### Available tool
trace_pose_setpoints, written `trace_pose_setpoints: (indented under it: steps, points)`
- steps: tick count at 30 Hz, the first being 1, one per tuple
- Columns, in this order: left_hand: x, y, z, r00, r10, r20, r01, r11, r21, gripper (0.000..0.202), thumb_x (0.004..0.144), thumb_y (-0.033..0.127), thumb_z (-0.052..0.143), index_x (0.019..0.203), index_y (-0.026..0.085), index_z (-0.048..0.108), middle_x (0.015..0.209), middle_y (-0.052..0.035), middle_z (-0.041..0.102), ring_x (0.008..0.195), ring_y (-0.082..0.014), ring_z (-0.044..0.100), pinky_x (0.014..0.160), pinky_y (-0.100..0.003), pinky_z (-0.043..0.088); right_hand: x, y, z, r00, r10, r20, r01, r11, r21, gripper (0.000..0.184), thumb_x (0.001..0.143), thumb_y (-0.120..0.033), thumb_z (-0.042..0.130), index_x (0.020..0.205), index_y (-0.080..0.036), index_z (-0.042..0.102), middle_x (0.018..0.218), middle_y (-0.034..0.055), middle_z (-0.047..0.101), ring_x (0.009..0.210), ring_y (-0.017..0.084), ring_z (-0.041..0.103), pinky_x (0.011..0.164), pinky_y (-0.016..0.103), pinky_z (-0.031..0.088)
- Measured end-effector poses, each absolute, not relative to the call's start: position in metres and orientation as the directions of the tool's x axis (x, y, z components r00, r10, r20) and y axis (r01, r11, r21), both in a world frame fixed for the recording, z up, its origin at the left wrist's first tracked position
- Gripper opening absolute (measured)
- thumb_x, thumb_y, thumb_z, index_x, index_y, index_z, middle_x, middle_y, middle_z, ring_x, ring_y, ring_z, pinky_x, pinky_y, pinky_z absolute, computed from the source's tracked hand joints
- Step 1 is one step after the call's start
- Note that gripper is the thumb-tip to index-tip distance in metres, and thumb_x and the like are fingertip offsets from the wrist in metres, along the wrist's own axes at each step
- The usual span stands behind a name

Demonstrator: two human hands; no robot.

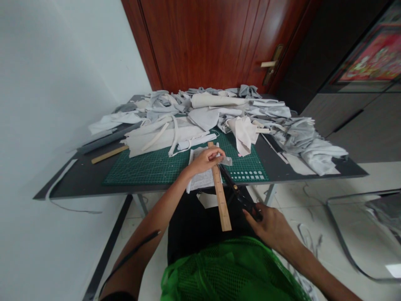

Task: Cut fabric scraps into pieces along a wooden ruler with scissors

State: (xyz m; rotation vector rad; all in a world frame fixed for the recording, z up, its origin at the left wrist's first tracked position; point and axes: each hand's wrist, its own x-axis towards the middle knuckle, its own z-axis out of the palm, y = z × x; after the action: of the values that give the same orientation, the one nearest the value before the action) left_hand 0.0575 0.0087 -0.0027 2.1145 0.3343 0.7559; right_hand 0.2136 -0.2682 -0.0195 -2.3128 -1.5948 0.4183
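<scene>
Dark table [87,177]: green cutting mat [150,167], wooden strip [109,154] at left, grey and white fabric [300,136] heaped along back.

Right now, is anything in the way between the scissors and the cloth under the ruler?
Nothing visible: the scissors have their tips at the cloth, right beside the ruler, which lies under the left hand.

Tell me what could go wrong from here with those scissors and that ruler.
The scissors in the right hand point close to the left hand, so a slip might nick it. The wooden ruler juts past the edge of the table, so a bump could shift it, perhaps along with the grey fabric beneath it.
</scene>
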Motion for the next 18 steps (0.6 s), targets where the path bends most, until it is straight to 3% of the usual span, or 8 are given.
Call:
trace_pose_setpoints:
  steps: [7,18]
  points:
    - [0.059,0.013,-0.008,0.767,0.491,0.414,-0.047,-0.6,0.799,0.04,0.098,0.058,0.056,0.1,0.02,0.065,0.072,0.0047,0.04,0.062,-0.012,0.036,0.057,-0.023,0.029,0.207,-0.25,-0.011,0.339,0.94,-0.042,0.897,-0.337,-0.285,0.039,0.099,-0.054,0.051,0.081,-0.02,0.06,0.066,0.0083,0.069,0.064,0.027,0.07,0.06,0.033,0.038]
    - [0.06,0.016,-0.013,0.763,0.507,0.4,-0.044,-0.578,0.815,0.04,0.098,0.06,0.056,0.102,0.021,0.065,0.073,0.0045,0.043,0.064,-0.0121,0.041,0.06,-0.023,0.032,0.188,-0.243,0.016,0.401,0.908,-0.12,0.905,-0.413,-0.101,0.041,0.103,-0.051,0.051,0.084,-0.018,0.067,0.074,0.0127,0.074,0.077,0.031,0.076,0.062,0.034,0.042]
